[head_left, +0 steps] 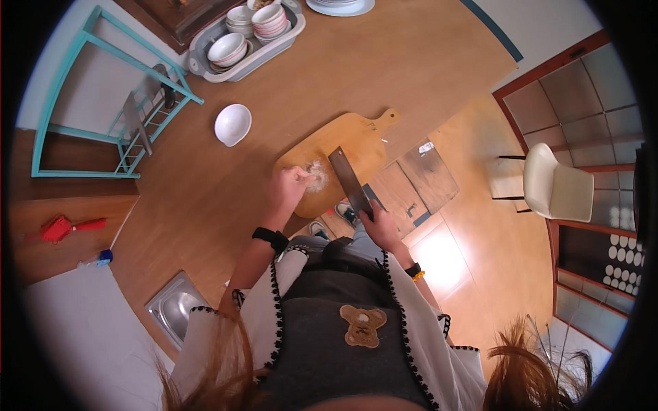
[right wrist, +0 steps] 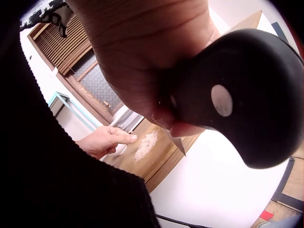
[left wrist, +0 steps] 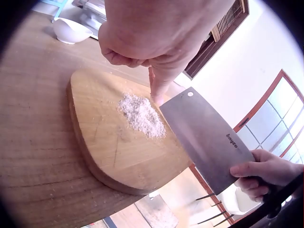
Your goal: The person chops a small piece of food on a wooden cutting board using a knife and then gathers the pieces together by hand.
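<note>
My right hand (head_left: 381, 227) grips a cleaver (left wrist: 204, 137) by its black handle (right wrist: 256, 95), with the broad blade tilted over the right edge of a wooden cutting board (head_left: 356, 133). On the board lies a small pile of fine white bits (left wrist: 142, 116). My left hand (head_left: 291, 186) is beside the pile. In the left wrist view most of its fingers are curled in while one digit stretches down toward the board, close to the blade's corner. The right wrist view shows the left hand from the side, near the pile, with nothing visible in it.
A white bowl (head_left: 233, 125) stands left of the board. Behind it, a grey basin (head_left: 199, 61) holds stacked bowls, near plates (head_left: 340, 5). A turquoise rack (head_left: 82, 41) with blades is at the left, a steel sink (head_left: 175, 308) nearer me, and a chair (head_left: 558, 183) at the right.
</note>
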A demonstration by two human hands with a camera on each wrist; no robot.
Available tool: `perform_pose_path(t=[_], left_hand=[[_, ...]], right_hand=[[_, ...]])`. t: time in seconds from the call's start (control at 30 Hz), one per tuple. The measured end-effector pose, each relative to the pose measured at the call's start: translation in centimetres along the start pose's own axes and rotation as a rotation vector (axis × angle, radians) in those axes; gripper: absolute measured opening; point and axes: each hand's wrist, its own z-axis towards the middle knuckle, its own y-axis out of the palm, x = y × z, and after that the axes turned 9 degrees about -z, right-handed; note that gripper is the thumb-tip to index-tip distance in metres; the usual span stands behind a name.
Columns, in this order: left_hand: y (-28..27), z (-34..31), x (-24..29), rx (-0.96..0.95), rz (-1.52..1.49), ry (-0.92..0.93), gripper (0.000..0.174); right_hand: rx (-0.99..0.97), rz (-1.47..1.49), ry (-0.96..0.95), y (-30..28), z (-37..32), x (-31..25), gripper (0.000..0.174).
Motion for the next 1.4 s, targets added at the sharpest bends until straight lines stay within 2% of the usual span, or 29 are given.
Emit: perform_pose_path(t=[0.1, 0.17, 0.23, 0.37, 0.5, 0.9, 0.97, 1.1, 1.2, 1.27, 1.4], left_hand=[[0.0, -0.2, 0.7, 0.036, -0.023, 0.005, 0.029], [0.0, -0.2, 0.6, 0.038, -0.009, 0.002, 0.027], [0.6, -0.1, -0.1, 0.056, 0.021, 0.144, 0.029], [0.9, -0.1, -0.6, -0.001, 0.064, 0.158, 0.029], [0.9, -0.4, -0.5, 0.049, 0.087, 0.206, 0.031], [1.6, -0.1, -1.0, 0.024, 0.102, 0.122, 0.031], [1.8, 0.0, -1.6, 0.098, 0.042, 0.256, 0.028], [1.1, -0.7, -0.6, 0.054, -0.002, 0.182, 0.022], [0.9, -0.5, -0.5, 0.050, 0.060, 0.168, 0.022], [0.9, -0.3, -0.6, -0.010, 0.204, 0.110, 0.019], [1.0, -0.7, 0.2, 0.067, 0.124, 0.119, 0.018]], right_hand=[[-0.015, -0.035, 0.025, -0.1, -0.1, 0.0, 0.032], [0.022, -0.017, 0.003, 0.1, 0.0, 0.3, 0.025], [0.021, -0.032, 0.004, 0.3, 0.0, 0.5, 0.025], [0.027, -0.029, -0.011, 0.5, 0.1, 1.1, 0.025], [0.008, -0.070, 0.013, 0.0, 0.0, 0.5, 0.025], [0.027, -0.069, -0.026, 0.4, 0.1, 0.8, 0.028], [0.029, -0.063, -0.042, 0.6, 0.1, 1.0, 0.028], [-0.004, -0.111, 0.013, 0.6, -0.7, -0.3, 0.031], [0.014, -0.110, -0.004, 0.2, -0.7, -1.2, 0.032], [0.005, -0.096, -0.005, 0.0, -0.8, -1.5, 0.032], [0.019, -0.064, -0.028, 0.1, -1.0, -1.5, 0.032]])
